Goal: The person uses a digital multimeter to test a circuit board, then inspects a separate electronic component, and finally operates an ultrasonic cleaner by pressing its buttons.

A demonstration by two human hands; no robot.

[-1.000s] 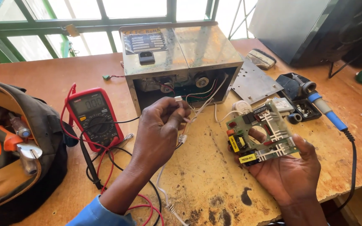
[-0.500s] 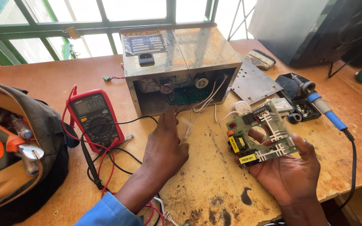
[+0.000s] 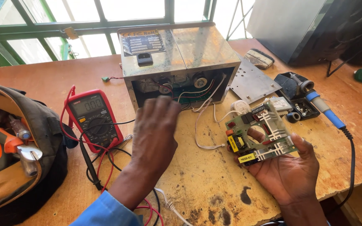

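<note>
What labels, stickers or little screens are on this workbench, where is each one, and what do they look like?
Meter screen: grey rectangle at the top of the red meter, left of the left hand.
Box label: dark rectangular sticker with a yellow strip above it, on top of the metal box.
Board stickers: small yellow tags on the circuit board in the right hand.

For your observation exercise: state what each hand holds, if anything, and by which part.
The right hand holds a green circuit board from beneath, resting on its palm and fingers, thumb at the right edge. The left hand holds nothing, hovering before the open metal box.
</note>
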